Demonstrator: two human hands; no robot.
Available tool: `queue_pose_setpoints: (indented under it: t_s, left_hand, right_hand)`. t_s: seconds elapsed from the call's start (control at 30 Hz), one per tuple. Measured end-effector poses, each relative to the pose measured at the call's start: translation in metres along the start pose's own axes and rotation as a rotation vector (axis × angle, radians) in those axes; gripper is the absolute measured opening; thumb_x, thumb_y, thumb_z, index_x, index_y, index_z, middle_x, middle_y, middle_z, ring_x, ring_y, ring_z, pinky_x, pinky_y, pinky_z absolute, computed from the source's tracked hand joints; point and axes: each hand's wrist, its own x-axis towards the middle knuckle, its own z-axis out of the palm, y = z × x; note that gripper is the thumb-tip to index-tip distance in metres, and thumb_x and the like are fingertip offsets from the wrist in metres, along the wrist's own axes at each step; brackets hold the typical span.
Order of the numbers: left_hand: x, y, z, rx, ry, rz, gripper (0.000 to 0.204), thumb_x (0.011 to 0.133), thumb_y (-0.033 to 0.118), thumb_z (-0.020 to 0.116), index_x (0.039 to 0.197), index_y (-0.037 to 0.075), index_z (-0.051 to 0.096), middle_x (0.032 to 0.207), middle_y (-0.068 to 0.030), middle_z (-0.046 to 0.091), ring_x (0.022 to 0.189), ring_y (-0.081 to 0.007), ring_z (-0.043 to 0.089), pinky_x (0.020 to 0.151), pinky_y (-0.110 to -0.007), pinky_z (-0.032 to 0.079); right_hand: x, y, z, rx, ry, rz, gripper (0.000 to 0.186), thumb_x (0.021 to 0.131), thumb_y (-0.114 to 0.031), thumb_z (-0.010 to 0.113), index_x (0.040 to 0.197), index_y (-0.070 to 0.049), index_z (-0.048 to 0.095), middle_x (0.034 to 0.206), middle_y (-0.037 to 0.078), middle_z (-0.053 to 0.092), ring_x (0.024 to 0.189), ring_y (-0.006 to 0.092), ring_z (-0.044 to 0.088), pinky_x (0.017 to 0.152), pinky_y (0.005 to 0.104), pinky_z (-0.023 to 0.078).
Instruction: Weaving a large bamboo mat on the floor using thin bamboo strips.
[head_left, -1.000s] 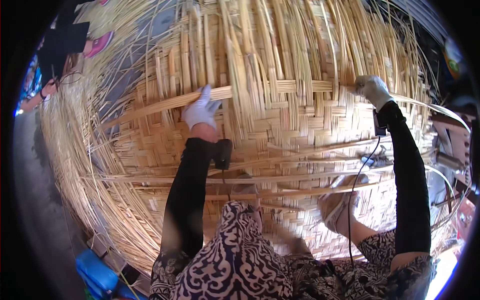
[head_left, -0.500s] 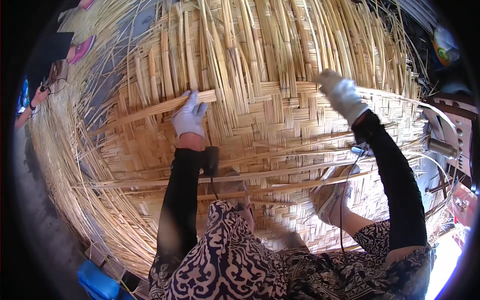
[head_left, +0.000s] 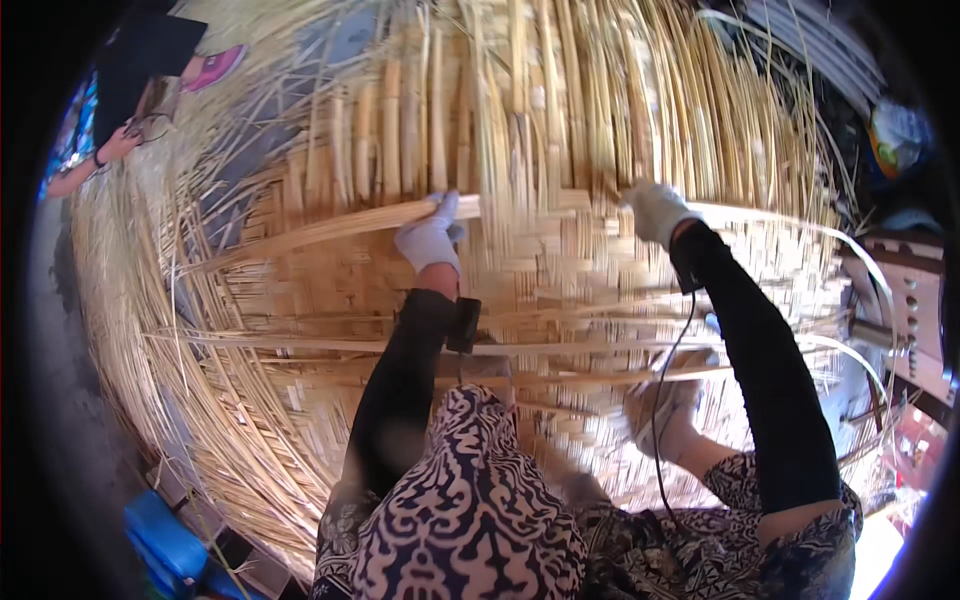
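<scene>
Pale bamboo strips [head_left: 540,100] stand in rows along the upper part of a woven mat [head_left: 560,270]. A crosswise strip [head_left: 320,226] runs through them. My left hand [head_left: 431,232] is in a white glove, its fingers closed on that strip at left of centre. My right hand [head_left: 655,210], also gloved, is curled among the strips right of centre; blur hides what exactly its fingertips hold. Loose long strips [head_left: 560,346] lie across the mat below both hands, over my legs and shoes [head_left: 665,410].
A co-worker's hand [head_left: 120,143] and pink shoe [head_left: 215,66] are at upper left beside loose straw. A blue plastic object [head_left: 160,535] lies at lower left. Dark wooden framework with holes [head_left: 905,310] stands at the right; pipes [head_left: 810,45] lie at upper right.
My right hand has moved left along the crosswise strip and slightly down. My left hand shifted left, then back right. The view has shifted, and the picture is more blurred.
</scene>
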Motion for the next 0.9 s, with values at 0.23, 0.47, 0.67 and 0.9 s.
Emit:
queue_pose_setpoints:
  t_s: [0.23, 0.47, 0.67, 0.9]
  left_hand:
    - [0.012, 0.014, -0.02, -0.114, -0.103, -0.019, 0.018, 0.071, 0.004, 0.072, 0.087, 0.003, 0.065, 0.077, -0.005, 0.063, 0.058, -0.0114, 0.056, 0.048, -0.023, 0.048]
    - [0.017, 0.037, -0.014, -0.22, -0.221, -0.006, 0.013, 0.073, 0.003, 0.071, 0.082, -0.002, 0.064, 0.077, -0.0066, 0.062, 0.06, -0.0118, 0.057, 0.046, -0.022, 0.046]
    - [0.053, 0.029, -0.016, -0.151, -0.241, -0.003, 0.02, 0.077, 0.006, 0.067, 0.095, -0.002, 0.061, 0.085, -0.0068, 0.063, 0.07, -0.0118, 0.06, 0.053, -0.023, 0.048]
    - [0.065, 0.038, -0.025, -0.162, -0.185, -0.121, 0.028, 0.076, 0.008, 0.069, 0.1, -0.002, 0.059, 0.086, -0.0067, 0.062, 0.073, -0.0128, 0.06, 0.058, -0.025, 0.051]
  right_hand:
    - [0.057, -0.045, -0.046, 0.465, 0.334, -0.087, 0.029, 0.082, -0.023, 0.054, 0.101, -0.003, 0.061, 0.09, 0.018, 0.064, 0.087, 0.0298, 0.062, 0.077, 0.037, 0.048]
    - [0.188, -0.075, -0.067, 1.093, 0.319, 0.021, 0.045, 0.084, -0.038, 0.056, 0.112, -0.002, 0.057, 0.093, 0.017, 0.064, 0.081, 0.0218, 0.062, 0.065, 0.0304, 0.05]
    - [0.193, -0.067, -0.11, 1.565, 0.001, 0.047, 0.041, 0.08, -0.034, 0.065, 0.107, -0.004, 0.06, 0.063, -0.003, 0.051, 0.047, 0.0059, 0.042, 0.045, 0.0214, 0.037]
    - [0.165, -0.06, -0.225, 1.908, 0.342, -0.522, 0.032, 0.085, -0.026, 0.058, 0.109, -0.005, 0.055, 0.089, 0.005, 0.061, 0.073, 0.0115, 0.058, 0.067, 0.025, 0.048]
